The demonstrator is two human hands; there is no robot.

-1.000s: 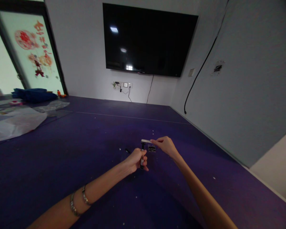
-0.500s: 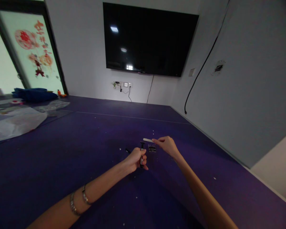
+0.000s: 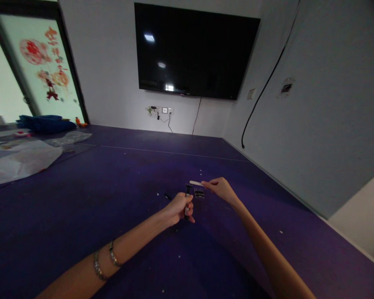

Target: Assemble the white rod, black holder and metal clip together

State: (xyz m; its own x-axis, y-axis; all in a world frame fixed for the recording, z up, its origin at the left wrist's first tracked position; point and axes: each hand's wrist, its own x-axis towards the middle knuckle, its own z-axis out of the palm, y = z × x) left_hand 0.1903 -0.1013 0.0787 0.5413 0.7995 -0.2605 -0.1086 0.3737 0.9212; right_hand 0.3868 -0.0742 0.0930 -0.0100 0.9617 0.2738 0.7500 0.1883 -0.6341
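Near the middle of the purple floor mat (image 3: 112,216), my left hand (image 3: 178,207) is closed around the handle of a black-and-silver razor (image 3: 187,211). The razor stands upright, its T-shaped head above my fist. My right hand (image 3: 220,189) pinches one end of a slim white flat stick (image 3: 195,183). The stick's free end points left, by the razor's head; whether the two touch I cannot tell. A small clear case with dark bars inside (image 3: 199,193) lies on the mat between my hands. A short black piece (image 3: 167,196) lies left of my left hand.
White plastic sheeting (image 3: 28,162) and a blue cloth bundle (image 3: 45,123) lie at the far left. Small white scraps, one at the right (image 3: 281,232), dot the mat. A black cable (image 3: 262,93) hangs along the right wall. A television (image 3: 196,50) is mounted ahead.
The white stick and my right hand have shifted slightly to the right. My left hand and the razor have also moved a little right; both grips are the same.
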